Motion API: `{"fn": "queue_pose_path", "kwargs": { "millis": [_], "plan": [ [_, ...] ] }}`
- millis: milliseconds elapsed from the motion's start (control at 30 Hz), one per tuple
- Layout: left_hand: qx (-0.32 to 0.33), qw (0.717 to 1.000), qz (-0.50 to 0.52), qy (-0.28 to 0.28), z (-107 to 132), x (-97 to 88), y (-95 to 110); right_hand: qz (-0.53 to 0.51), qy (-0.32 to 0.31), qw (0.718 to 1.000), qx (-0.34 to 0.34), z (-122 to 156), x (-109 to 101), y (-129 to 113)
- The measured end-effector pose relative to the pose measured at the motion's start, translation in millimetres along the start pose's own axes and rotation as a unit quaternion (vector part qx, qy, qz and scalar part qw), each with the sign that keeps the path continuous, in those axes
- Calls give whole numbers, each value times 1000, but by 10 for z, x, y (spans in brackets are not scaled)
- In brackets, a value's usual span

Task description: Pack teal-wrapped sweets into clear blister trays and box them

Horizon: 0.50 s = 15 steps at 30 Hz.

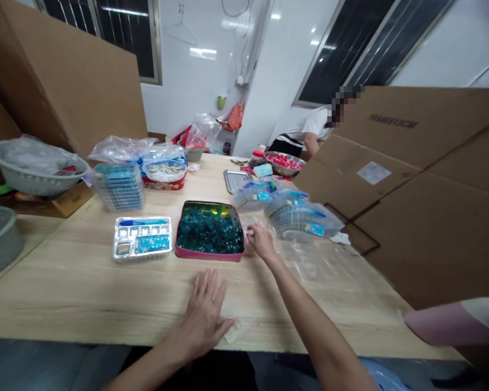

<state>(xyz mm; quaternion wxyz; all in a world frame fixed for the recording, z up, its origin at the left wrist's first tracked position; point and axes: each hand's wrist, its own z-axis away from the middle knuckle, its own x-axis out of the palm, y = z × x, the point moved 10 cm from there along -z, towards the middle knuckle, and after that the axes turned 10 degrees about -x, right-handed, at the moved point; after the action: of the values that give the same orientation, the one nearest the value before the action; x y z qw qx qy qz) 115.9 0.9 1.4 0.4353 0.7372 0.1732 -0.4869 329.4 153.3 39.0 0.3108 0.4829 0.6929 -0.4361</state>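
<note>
1. A pink-rimmed tray of teal-wrapped sweets lay on the wooden table, ahead and slightly left of the hands, its long axis running side to side.
2. The right hand was nearer, just beside the tray's right edge (the left hand sat farther back).
3. Its fingers formed a loose pinch at clear plastic film; whether they gripped it, I cannot tell.
4. The left hand lay flat, fingers spread, holding nothing, beside a scrap of film.

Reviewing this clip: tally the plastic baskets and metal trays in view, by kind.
Grey plastic baskets: 2
Foil compartment tray: 1
Flat metal tray: 1
Total: 4
</note>
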Motion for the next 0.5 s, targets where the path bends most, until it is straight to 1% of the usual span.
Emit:
{"fn": "queue_pose_path", "kwargs": {
  "millis": [33, 100, 167, 233, 300, 367, 433, 500],
  "plan": [
    [14, 1000, 7, -23, -3, 38, 119, 5, -2, 1000, 1, -17, 42, 10],
    [36, 996, 20, -78, 2, 145, 320, 14, 6, 1000, 2, -32, 17, -14],
    [48, 991, 25, -120, 26, 232, 426, 20, 23, 1000, 4, -14, -122, -76],
    [49, 990, 26, -131, 62, 246, 407, 11, 52, 999, -12, 75, -333, -201],
    [36, 992, 30, -117, 99, 169, 258, -27, 99, 993, -64, 279, -587, -415],
    [14, 995, 39, -96, 140, 16, 17, -76, 146, 976, -142, 627, -815, -682],
    [-1, 996, 49, -81, 189, -172, -248, -91, 140, 965, -203, 1050, -881, -914],
    [2, 996, 55, -76, 241, -346, -474, -97, 108, 958, -248, 1472, -820, -1086]
  ]
}}
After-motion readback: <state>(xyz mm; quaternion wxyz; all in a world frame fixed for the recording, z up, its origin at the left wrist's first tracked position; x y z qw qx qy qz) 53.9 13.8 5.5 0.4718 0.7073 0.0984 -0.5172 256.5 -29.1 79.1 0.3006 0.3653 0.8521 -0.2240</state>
